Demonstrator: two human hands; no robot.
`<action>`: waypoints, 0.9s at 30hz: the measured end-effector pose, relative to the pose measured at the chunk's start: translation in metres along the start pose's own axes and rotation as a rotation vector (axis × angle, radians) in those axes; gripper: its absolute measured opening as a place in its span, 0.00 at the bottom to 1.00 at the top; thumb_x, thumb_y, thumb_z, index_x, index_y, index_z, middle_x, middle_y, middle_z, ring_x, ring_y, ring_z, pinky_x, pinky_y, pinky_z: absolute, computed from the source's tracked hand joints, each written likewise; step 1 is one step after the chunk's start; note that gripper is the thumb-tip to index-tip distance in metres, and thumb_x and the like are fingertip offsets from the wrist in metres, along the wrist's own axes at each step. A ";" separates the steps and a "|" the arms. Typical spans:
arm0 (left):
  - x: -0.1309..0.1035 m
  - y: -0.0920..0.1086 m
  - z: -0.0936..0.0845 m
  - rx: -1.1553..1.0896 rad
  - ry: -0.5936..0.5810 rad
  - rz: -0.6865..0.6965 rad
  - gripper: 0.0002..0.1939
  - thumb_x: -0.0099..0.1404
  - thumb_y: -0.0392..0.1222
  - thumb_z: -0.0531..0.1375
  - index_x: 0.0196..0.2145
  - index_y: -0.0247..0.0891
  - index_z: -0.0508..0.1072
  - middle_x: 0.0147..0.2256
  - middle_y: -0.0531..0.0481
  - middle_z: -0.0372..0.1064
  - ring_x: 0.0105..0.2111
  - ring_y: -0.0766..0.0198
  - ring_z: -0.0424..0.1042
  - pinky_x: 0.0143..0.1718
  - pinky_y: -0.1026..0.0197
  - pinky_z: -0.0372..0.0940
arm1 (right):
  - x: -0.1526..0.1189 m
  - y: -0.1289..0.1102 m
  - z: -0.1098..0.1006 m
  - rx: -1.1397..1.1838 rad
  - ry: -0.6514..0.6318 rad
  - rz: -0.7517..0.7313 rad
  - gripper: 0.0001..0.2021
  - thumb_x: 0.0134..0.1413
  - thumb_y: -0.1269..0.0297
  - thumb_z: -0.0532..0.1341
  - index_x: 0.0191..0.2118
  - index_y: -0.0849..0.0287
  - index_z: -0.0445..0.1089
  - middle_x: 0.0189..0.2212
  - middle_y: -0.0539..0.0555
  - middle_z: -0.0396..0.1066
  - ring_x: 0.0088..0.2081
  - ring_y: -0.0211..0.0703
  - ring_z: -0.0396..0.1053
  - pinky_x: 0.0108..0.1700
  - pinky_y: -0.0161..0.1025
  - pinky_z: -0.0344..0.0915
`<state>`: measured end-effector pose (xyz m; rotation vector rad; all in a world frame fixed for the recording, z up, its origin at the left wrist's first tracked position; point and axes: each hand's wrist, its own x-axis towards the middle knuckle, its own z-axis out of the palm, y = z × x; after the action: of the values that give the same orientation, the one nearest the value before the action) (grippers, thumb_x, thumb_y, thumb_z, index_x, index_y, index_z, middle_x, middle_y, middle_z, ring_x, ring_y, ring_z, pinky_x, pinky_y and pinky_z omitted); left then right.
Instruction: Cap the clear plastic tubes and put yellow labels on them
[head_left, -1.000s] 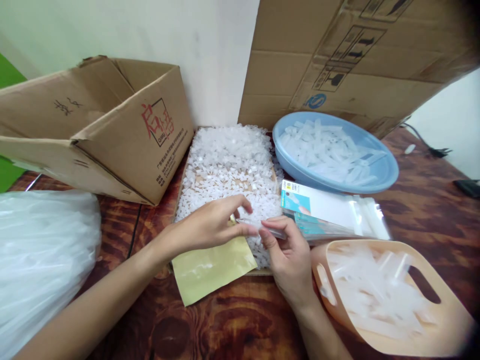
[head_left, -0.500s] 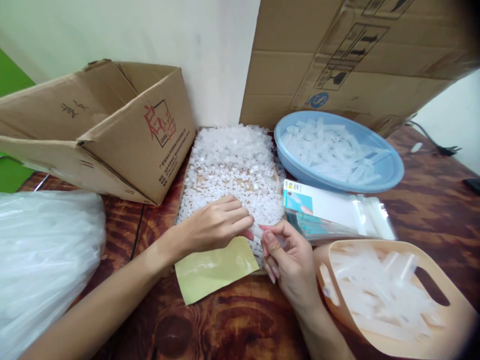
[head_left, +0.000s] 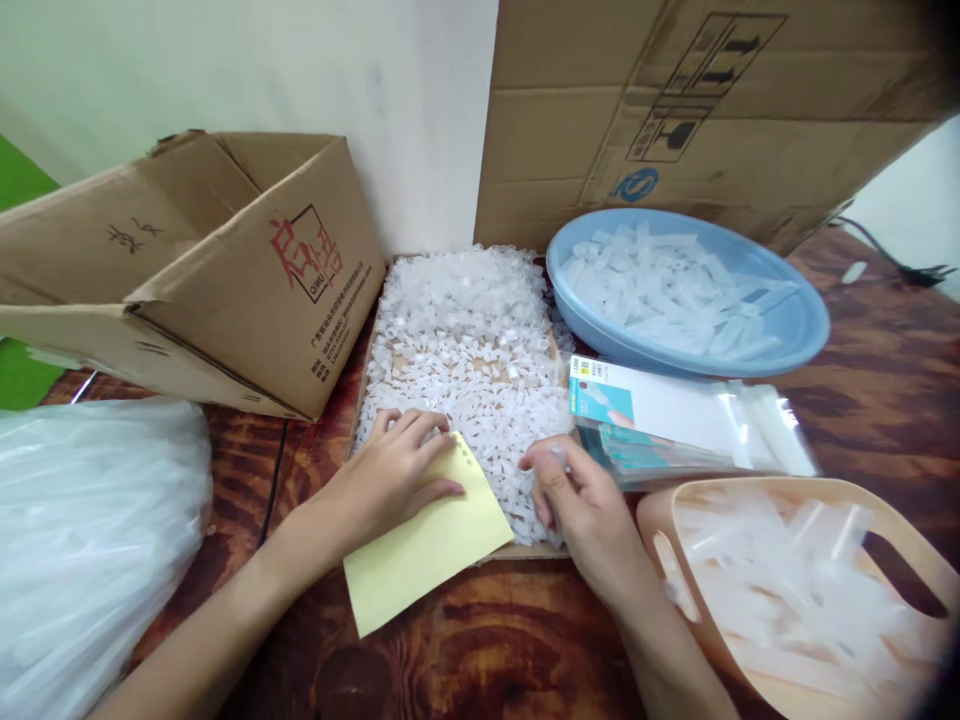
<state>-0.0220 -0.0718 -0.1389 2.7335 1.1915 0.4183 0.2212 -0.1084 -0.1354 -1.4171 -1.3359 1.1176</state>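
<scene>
My left hand (head_left: 401, 465) grips a yellow paper sheet (head_left: 431, 550) by its upper left part, thumb across the face and fingers over the far edge. A few small dark spots show near the sheet's top corner. The sheet slants over the near edge of a shallow cardboard tray (head_left: 536, 551) filled with small translucent plastic pieces (head_left: 472, 300). At the tray's right side, my right hand (head_left: 581, 500) is closed, its thumb and index finger pinched on a small translucent plastic piece (head_left: 559, 455), mostly hidden.
An open cardboard box (head_left: 255, 270) stands at left above a stuffed clear plastic bag (head_left: 97, 540). To the right are a blue basin (head_left: 795, 330) of plastic strips, packaging bags (head_left: 675, 420) and a peach basket (head_left: 675, 510) of translucent pieces. A large carton (head_left: 562, 130) stands behind.
My hands have moved apart. The left has shifted left and down onto the yellow sheet, whose top corner has lifted and turned. The right has moved slightly right, its fingers more curled.
</scene>
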 end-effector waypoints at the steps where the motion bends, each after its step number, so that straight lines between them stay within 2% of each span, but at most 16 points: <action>1: -0.003 0.000 0.003 -0.013 0.028 -0.003 0.17 0.71 0.51 0.64 0.51 0.38 0.72 0.52 0.39 0.73 0.51 0.48 0.72 0.52 0.46 0.62 | 0.000 0.000 0.003 -0.073 -0.047 -0.019 0.17 0.69 0.48 0.59 0.36 0.56 0.74 0.25 0.50 0.71 0.28 0.43 0.69 0.30 0.38 0.63; 4: -0.008 0.002 0.010 -0.054 0.095 0.000 0.16 0.73 0.49 0.63 0.52 0.38 0.72 0.53 0.38 0.73 0.52 0.48 0.72 0.52 0.46 0.63 | 0.001 0.002 0.013 -0.253 -0.100 -0.111 0.10 0.66 0.55 0.64 0.37 0.55 0.77 0.35 0.54 0.78 0.39 0.49 0.74 0.41 0.42 0.67; 5: -0.009 0.003 0.012 -0.066 0.114 0.002 0.16 0.73 0.49 0.62 0.53 0.38 0.71 0.53 0.38 0.73 0.52 0.49 0.72 0.52 0.46 0.64 | 0.001 0.003 0.016 -0.290 -0.107 -0.126 0.09 0.64 0.57 0.65 0.37 0.55 0.78 0.36 0.54 0.78 0.40 0.50 0.75 0.42 0.43 0.67; 9: -0.011 0.006 0.013 -0.088 0.163 0.013 0.14 0.75 0.47 0.60 0.53 0.38 0.71 0.53 0.38 0.74 0.52 0.50 0.74 0.51 0.48 0.68 | 0.000 0.003 0.026 -0.348 -0.076 -0.090 0.04 0.59 0.62 0.67 0.34 0.55 0.78 0.32 0.53 0.78 0.34 0.49 0.74 0.38 0.43 0.66; 13: -0.012 0.007 0.011 -0.153 0.221 0.020 0.15 0.74 0.45 0.61 0.55 0.38 0.69 0.53 0.38 0.73 0.52 0.51 0.74 0.51 0.49 0.70 | 0.002 -0.003 0.028 -0.201 -0.069 0.068 0.05 0.56 0.61 0.68 0.33 0.56 0.78 0.31 0.52 0.79 0.32 0.47 0.74 0.36 0.42 0.67; 16: -0.013 0.009 0.010 -0.225 0.284 0.033 0.17 0.72 0.43 0.64 0.56 0.39 0.69 0.53 0.39 0.72 0.53 0.53 0.73 0.52 0.51 0.71 | 0.002 -0.006 0.026 -0.028 -0.055 0.171 0.12 0.53 0.56 0.70 0.38 0.58 0.78 0.31 0.53 0.79 0.32 0.46 0.74 0.35 0.41 0.68; 19: -0.014 0.012 0.006 -0.260 0.353 0.056 0.17 0.72 0.41 0.65 0.56 0.40 0.69 0.51 0.39 0.72 0.53 0.54 0.73 0.52 0.52 0.72 | 0.001 -0.007 0.023 0.126 -0.120 0.239 0.17 0.51 0.52 0.72 0.41 0.59 0.79 0.32 0.54 0.80 0.33 0.46 0.74 0.35 0.40 0.68; 22: -0.013 0.016 0.002 -0.251 0.387 0.046 0.15 0.72 0.39 0.64 0.54 0.40 0.70 0.50 0.40 0.72 0.52 0.55 0.73 0.53 0.51 0.70 | -0.001 -0.005 0.021 0.161 -0.168 0.266 0.16 0.51 0.51 0.73 0.38 0.60 0.81 0.31 0.54 0.79 0.31 0.43 0.72 0.33 0.38 0.66; 27: -0.010 0.025 -0.003 -0.151 0.432 -0.001 0.08 0.71 0.37 0.65 0.47 0.41 0.73 0.48 0.44 0.76 0.52 0.53 0.71 0.53 0.48 0.62 | -0.005 -0.003 0.020 0.221 -0.125 0.233 0.15 0.51 0.51 0.74 0.35 0.58 0.79 0.26 0.48 0.72 0.26 0.37 0.63 0.28 0.34 0.58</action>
<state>-0.0119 -0.0963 -0.1327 2.5865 1.1859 1.0937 0.2012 -0.1130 -0.1371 -1.3814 -1.1103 1.4810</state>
